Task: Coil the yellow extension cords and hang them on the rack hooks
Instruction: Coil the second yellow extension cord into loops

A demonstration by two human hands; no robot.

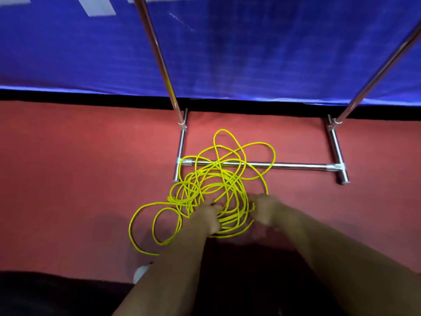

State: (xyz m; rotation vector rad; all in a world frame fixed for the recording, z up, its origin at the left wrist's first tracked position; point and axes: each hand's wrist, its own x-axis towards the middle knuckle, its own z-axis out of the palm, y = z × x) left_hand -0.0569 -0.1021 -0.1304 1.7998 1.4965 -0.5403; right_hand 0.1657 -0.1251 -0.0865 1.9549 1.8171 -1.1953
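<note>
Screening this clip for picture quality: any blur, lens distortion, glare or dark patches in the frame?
Head view: wide-angle bending bows the rack uprights outward; both hands, left hand and right hand, are motion-softened at the yellow cord; small highlights glint on the chrome base bar; the bottom edge falls into deep shadow; the red floor is evenly lit.

Dim, soft focus; wide-angle bowing at edges (poles lean outward); dark shadow along bottom.

Indoor sports hall or event floor.
Red matte flooring (68, 167) runs to a blue printed barrier banner (250, 53); a chrome tube rack (262, 165) stands before it.
</note>
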